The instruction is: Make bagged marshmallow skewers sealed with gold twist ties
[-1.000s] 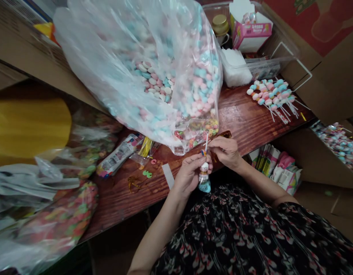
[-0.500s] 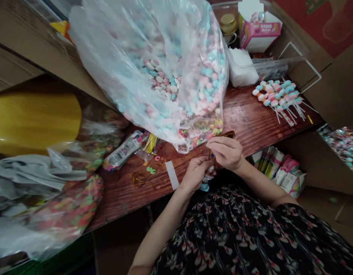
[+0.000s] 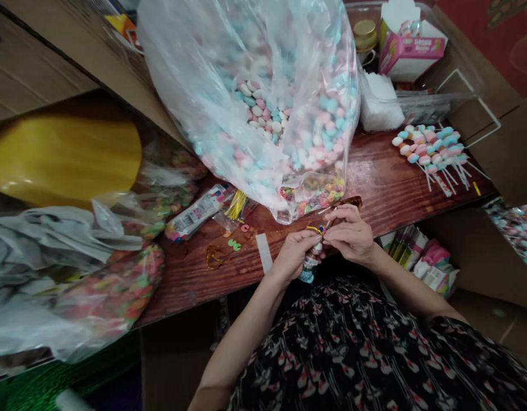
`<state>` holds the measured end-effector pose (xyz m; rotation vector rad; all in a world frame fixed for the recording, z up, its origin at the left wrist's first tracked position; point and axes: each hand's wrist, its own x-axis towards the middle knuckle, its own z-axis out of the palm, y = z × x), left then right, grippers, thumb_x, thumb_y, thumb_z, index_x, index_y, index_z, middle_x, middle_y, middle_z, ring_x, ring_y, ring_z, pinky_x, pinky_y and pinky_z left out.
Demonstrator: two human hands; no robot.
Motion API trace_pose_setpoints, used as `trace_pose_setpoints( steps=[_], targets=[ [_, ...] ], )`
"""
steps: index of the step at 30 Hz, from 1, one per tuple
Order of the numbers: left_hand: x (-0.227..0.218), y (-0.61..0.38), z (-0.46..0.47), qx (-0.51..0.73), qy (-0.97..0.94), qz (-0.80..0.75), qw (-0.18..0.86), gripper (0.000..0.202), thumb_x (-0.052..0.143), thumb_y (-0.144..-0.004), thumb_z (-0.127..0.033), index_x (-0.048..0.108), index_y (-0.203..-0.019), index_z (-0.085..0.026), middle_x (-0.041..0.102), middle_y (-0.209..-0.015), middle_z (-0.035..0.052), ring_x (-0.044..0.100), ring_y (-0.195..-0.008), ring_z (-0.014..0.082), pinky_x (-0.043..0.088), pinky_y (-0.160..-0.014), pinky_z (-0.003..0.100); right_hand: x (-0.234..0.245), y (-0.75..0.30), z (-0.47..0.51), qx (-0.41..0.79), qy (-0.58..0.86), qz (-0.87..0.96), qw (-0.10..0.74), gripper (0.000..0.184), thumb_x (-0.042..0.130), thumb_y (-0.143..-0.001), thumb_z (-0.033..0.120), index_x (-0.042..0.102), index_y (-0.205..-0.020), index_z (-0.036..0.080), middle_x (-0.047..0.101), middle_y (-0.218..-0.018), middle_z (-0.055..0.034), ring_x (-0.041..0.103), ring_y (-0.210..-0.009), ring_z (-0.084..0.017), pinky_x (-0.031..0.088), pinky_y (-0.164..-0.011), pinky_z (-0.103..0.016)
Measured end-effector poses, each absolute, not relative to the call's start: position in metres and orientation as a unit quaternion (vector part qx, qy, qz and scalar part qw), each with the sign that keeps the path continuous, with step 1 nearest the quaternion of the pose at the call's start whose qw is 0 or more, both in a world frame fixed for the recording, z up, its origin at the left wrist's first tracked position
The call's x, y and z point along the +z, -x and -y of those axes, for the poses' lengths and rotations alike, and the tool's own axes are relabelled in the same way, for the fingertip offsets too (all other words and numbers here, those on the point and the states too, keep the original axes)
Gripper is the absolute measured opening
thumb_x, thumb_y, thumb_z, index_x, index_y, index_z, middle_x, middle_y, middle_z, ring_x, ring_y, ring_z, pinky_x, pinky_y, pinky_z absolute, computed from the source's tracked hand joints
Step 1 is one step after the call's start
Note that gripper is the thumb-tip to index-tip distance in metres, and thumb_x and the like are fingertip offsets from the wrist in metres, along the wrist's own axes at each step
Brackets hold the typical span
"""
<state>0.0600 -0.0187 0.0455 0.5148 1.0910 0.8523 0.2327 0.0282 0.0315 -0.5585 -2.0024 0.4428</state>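
At the front edge of the wooden table (image 3: 383,182), my left hand (image 3: 294,255) is closed round a candy skewer (image 3: 309,269) in a clear wrapper, its blue end pointing down toward my lap. My right hand (image 3: 351,234) pinches a gold twist tie (image 3: 315,229) at the top of that wrapper, beside the white stick. Both hands touch each other just below a big clear bag of pink, white and blue candies (image 3: 272,97).
A pile of finished candy skewers (image 3: 432,149) lies at the table's right. A pink box (image 3: 411,48), a jar (image 3: 365,35) and white sheets (image 3: 378,103) stand behind. Bags of coloured candy (image 3: 113,291) and a yellow object (image 3: 67,160) crowd the left. Gold ties (image 3: 236,204) lie mid-table.
The skewer's white stick, upright a second ago, is now lower and held closer between both hands. A gold tie now shows at the wrapper's top. The camera view has shifted left.
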Motion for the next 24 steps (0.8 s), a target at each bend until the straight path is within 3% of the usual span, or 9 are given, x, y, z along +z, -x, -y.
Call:
trace_pose_setpoints(
  steps=[12, 20, 24],
  targets=[
    [0.037, -0.052, 0.025, 0.407, -0.469, -0.519, 0.587, 0.038, 0.061, -0.083, -0.048, 0.061, -0.061, -0.017, 0.053, -0.063, 0.0004, 0.049, -0.059, 0.0108, 0.043, -0.055, 0.022, 0.035, -0.226, -0.032, 0.221, 0.197, 0.843, 0.449, 0.013, 0.06, -0.085, 0.014, 0.066, -0.081, 0.024, 0.071, -0.071, 0.001, 0.068, -0.093, -0.018, 0.043, -0.09, -0.041],
    [0.034, -0.059, 0.026, 0.436, -0.49, -0.535, 0.533, 0.034, 0.058, -0.085, -0.038, 0.058, -0.059, -0.016, 0.048, -0.061, -0.0009, 0.043, -0.058, 0.0105, 0.037, -0.057, 0.023, 0.035, -0.23, -0.026, 0.131, 0.231, 0.851, 0.453, 0.014, 0.061, -0.081, 0.012, 0.067, -0.081, 0.026, 0.073, -0.076, 0.0024, 0.064, -0.104, -0.021, 0.039, -0.096, -0.047],
    [0.034, -0.062, 0.026, 0.454, -0.482, -0.539, 0.52, 0.03, 0.058, -0.085, -0.037, 0.062, -0.063, -0.017, 0.052, -0.065, -0.0002, 0.046, -0.061, 0.0114, 0.039, -0.06, 0.024, 0.028, -0.226, -0.01, 0.132, 0.333, 0.804, 0.474, 0.01, 0.064, -0.08, 0.015, 0.069, -0.083, 0.024, 0.073, -0.078, -0.0002, 0.064, -0.093, -0.021, 0.044, -0.088, -0.043]
  ],
)
